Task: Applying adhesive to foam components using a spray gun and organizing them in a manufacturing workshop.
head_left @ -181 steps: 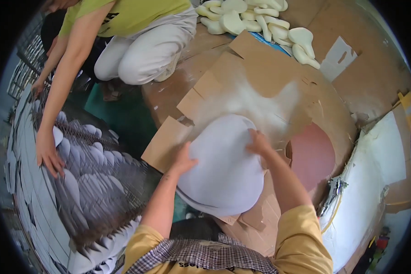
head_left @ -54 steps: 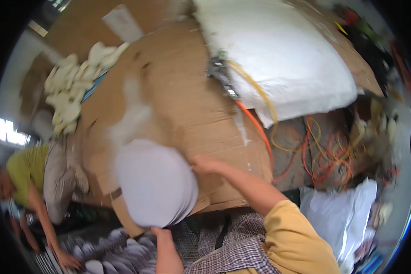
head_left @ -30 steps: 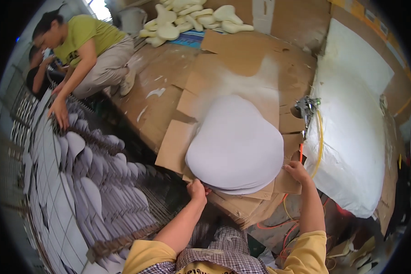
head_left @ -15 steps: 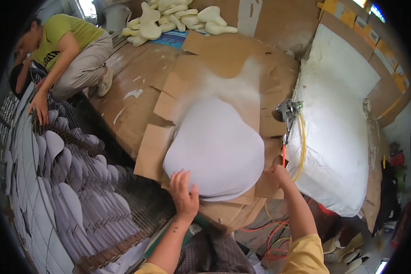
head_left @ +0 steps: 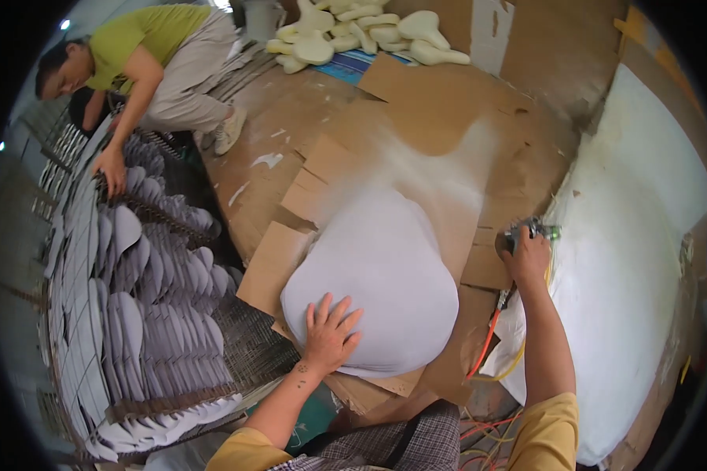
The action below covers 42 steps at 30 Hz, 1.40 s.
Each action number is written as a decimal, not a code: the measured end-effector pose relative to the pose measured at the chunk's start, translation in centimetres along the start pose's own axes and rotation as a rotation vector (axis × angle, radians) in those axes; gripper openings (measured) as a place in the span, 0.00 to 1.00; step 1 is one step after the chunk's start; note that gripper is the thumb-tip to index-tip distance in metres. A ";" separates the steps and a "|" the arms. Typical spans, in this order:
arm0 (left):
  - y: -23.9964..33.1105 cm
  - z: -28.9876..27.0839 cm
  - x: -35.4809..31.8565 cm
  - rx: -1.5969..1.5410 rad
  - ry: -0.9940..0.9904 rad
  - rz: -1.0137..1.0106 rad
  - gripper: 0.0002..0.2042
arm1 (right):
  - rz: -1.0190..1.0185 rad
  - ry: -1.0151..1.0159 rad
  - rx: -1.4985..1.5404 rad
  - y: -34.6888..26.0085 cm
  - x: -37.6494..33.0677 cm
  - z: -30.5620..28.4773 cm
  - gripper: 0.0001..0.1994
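No labels, signs or screens in sight. The nearest thing to packaging is flattened brown cardboard sheets (head_left: 448, 118), overlapping across the middle of the floor from near to far, dusted with a whitish spray patch; a pale upright cardboard piece (head_left: 491, 35) stands far right.

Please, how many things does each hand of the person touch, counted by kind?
Pale rounded foam pad, under the left hand: 1
Spray tool with hoses, gripped by the right hand: 1
Total: 2
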<state>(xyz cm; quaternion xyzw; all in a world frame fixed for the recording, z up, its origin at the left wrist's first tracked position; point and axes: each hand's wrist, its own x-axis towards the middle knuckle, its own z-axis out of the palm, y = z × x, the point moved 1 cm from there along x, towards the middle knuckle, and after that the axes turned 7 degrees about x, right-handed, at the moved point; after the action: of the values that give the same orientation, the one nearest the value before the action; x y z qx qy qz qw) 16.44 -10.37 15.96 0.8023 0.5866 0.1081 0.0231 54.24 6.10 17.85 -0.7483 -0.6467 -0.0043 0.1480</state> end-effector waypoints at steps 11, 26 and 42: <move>-0.6 -2.9 -5.0 -0.229 0.160 -0.184 0.22 | 0.000 0.087 0.937 4.0 -10.8 -16.7 0.30; -7.5 -3.1 -17.0 -0.755 -0.029 -0.413 0.13 | 0.281 -0.361 1.346 -10.8 -36.9 -32.1 0.30; -10.9 -3.9 -19.0 -0.796 -0.120 -0.482 0.13 | 0.279 -0.362 1.230 -16.7 -41.4 -36.0 0.30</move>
<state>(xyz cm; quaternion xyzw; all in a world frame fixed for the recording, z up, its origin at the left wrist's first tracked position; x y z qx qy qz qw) -0.05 -25.33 15.18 0.5767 0.6668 0.2698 0.3872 37.93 -40.11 47.70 -0.5930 -0.4426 0.5116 0.4367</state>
